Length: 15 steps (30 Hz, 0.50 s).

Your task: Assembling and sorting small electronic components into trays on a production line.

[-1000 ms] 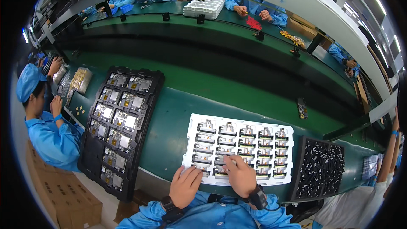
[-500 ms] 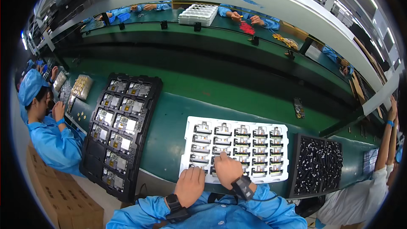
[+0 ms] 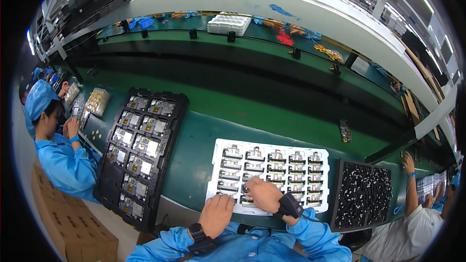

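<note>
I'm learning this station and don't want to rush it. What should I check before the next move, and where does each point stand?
1. White tray on the bench: ok.
2. Left hand at its near-left corner: ok.
3. Right hand over its near side: ok.
4. Grip of the right fingers: cannot tell, hidden.
5. Black tray apart from it: ok.
6. Parts bin to its right: ok.

An electronics assembly workshop is shown by the long green workbench point(image 3: 194, 148) across the middle, the rectangular black plastic tray point(image 3: 109, 178) of circuit boards point(image 3: 145, 145) at centre-left, and the blue-capped, blue-smocked worker point(image 3: 63, 162) at far left.
</note>
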{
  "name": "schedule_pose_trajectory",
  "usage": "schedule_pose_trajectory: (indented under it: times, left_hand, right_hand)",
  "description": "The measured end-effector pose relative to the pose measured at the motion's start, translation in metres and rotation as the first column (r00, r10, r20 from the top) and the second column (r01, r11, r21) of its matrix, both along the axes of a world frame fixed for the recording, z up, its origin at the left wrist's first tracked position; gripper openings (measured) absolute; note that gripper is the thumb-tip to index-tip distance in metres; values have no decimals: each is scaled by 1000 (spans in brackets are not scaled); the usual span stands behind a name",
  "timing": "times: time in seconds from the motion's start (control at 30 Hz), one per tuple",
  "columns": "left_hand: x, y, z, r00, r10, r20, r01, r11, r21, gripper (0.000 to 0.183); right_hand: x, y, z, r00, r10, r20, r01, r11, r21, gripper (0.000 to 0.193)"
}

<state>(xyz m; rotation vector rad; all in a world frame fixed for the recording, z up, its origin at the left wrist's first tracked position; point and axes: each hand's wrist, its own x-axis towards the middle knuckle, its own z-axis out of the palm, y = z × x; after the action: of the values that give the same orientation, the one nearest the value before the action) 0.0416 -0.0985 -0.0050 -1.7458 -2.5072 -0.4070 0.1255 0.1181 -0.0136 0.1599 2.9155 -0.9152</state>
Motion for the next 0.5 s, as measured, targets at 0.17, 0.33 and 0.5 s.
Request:
schedule_pose_trajectory:
  times: [0.17,0.33,0.5]
  left_hand:
    - [-8,1,0,999,-29,-37,29,1000,8,20]
    - [-9,1,-3,999,-36,-11,37,999,32,18]
    - [-6,2,-2,998,-35,59,37,999,-36,25]
  right_hand:
    - [3,-17,9,996,46,78,-58,986,154,19]
    - [6,-10,3,999,-3,41,0,998,69,19]
    - [9,-7,8,998,-54,-25,53,997,-53,23]
